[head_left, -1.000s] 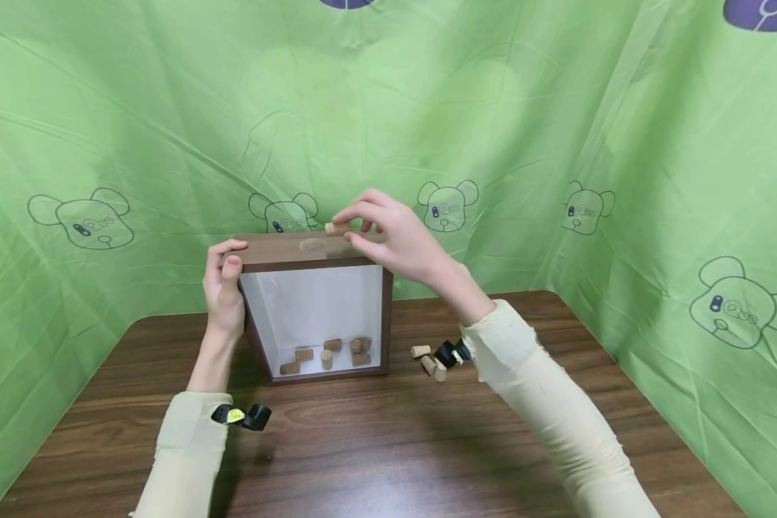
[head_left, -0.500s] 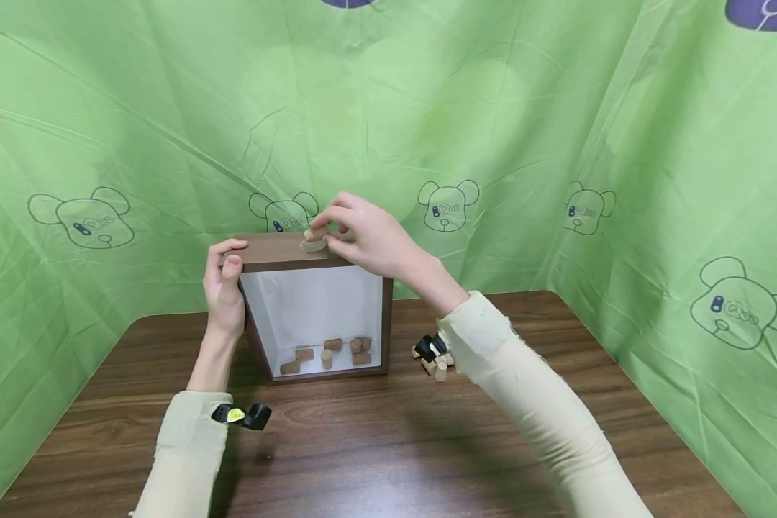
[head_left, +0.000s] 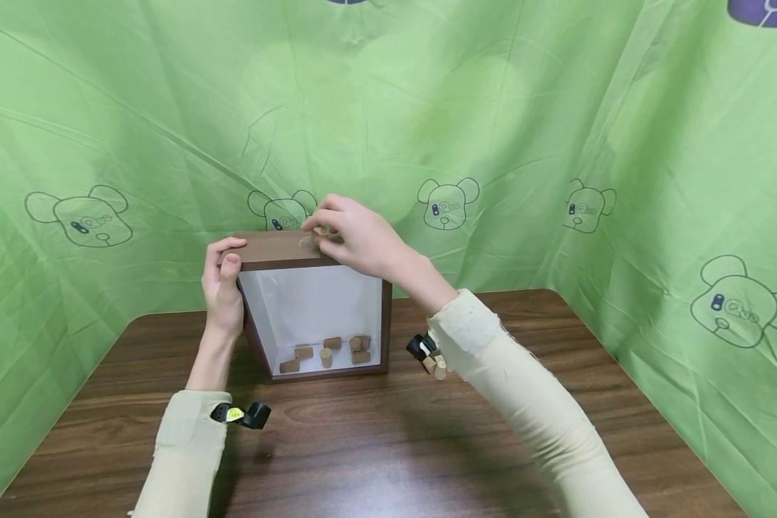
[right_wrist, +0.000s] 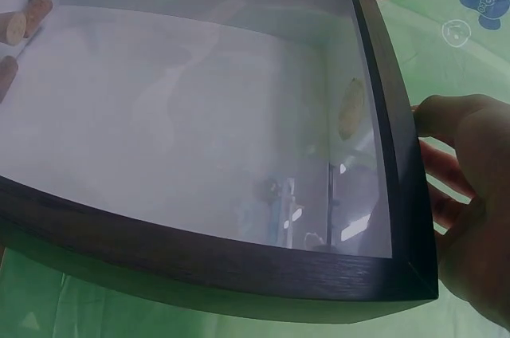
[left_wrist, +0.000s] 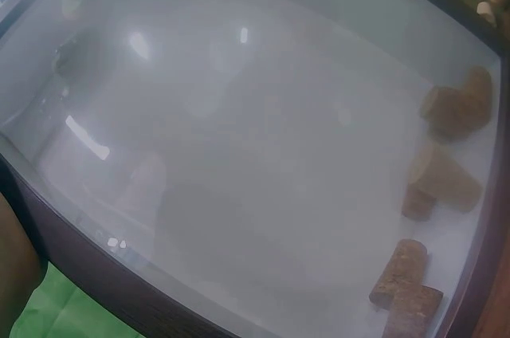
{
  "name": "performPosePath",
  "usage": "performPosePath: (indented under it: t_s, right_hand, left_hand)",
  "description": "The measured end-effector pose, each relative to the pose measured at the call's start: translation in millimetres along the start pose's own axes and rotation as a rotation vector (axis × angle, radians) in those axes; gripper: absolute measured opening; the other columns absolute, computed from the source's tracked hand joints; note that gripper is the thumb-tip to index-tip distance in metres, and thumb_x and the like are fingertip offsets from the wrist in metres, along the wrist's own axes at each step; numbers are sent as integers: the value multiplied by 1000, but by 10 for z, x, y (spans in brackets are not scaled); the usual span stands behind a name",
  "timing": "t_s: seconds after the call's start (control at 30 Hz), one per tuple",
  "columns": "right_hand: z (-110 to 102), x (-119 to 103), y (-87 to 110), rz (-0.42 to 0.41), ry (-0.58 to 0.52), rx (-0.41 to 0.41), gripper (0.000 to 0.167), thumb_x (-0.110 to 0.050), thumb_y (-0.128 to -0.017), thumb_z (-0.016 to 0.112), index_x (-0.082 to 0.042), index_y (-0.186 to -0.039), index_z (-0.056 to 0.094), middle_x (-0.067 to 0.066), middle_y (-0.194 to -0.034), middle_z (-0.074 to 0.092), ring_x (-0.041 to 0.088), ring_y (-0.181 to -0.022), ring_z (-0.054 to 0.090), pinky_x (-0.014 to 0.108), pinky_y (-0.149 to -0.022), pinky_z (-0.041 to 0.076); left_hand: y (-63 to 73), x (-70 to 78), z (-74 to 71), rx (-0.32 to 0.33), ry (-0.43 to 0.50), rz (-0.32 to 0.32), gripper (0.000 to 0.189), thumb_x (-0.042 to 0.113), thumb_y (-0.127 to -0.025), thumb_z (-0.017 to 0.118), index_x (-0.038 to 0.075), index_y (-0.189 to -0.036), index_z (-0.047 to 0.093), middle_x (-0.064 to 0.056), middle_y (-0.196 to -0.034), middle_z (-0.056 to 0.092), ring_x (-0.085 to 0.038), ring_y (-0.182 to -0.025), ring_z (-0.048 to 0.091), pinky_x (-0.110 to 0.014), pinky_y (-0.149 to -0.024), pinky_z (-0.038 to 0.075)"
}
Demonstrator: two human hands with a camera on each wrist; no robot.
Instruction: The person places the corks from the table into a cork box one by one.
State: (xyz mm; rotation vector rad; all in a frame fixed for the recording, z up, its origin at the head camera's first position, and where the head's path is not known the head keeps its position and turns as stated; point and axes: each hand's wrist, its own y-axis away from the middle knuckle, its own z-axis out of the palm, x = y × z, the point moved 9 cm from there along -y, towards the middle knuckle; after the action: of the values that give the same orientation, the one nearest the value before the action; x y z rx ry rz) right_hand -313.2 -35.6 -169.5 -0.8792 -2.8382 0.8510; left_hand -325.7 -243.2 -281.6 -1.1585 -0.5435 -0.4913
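Observation:
A brown wooden box frame (head_left: 268,248) with a clear front and white interior stands upright on the table. My left hand (head_left: 222,288) grips its upper left corner, thumb at the front edge and fingers over the top. My right hand (head_left: 365,237) pinches a cork (head_left: 321,231) at the round hole (head_left: 307,243) in the top; the fingers partly cover both. Behind the clear front, several corks (head_left: 326,357) lie along the bottom. In the right wrist view, a tan oval (right_wrist: 351,108) shows through the pane near the top wall; I cannot tell whether it is cork or hole.
Several loose corks (head_left: 440,370) lie on the wooden table (head_left: 337,446) right of the box, partly hidden by the right wrist camera (head_left: 421,347). A green curtain (head_left: 518,129) with bear drawings hangs behind and at both sides.
My right hand has moved left along the box top, carrying the cork from right of the hole to the hole. The left hand and the box have stayed in place.

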Motion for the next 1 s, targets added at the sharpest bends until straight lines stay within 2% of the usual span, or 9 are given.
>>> performPosePath:
  t_s: [0.23, 0.57, 0.77, 1.0]
  right_hand:
    - [-12, -41, 10, -9, -10, 8, 25, -12, -95, 63, -14, -119, 70, -1, -115, 62, 18, -102, 61, 25, -86, 48]
    - [-139, -34, 152, 28, -63, 27, 24, -13, -95, 63, -13, -119, 69, 0, -116, 62, 13, -100, 60, 24, -91, 48]
    - [-248, 54, 320, 53, -101, 72, 24, -11, -95, 62, -13, -118, 69, -1, -116, 63, 13, -101, 61, 26, -92, 49]
    - [-382, 196, 547, 37, -191, 177, 22, -7, -93, 62, -8, -114, 70, 3, -110, 65, 15, -96, 63, 29, -86, 52]
  left_hand:
    - [0, 2, -7, 2, 2, 5, 30, 32, -95, 61, 10, -114, 65, -3, -126, 58, -20, -124, 45, -27, -104, 28]
    - [0, 0, 0, 1, -6, 0, 30, 33, -95, 61, 10, -114, 65, -3, -127, 58, -21, -127, 44, -29, -105, 26]
    - [-3, 5, 11, -3, -3, 7, 29, 32, -95, 61, 10, -114, 65, -3, -126, 58, -21, -126, 45, -28, -105, 27]
    - [-2, -9, -7, 2, 4, 0, 28, 30, -95, 60, 11, -113, 66, -3, -125, 58, -20, -125, 45, -28, -105, 27]
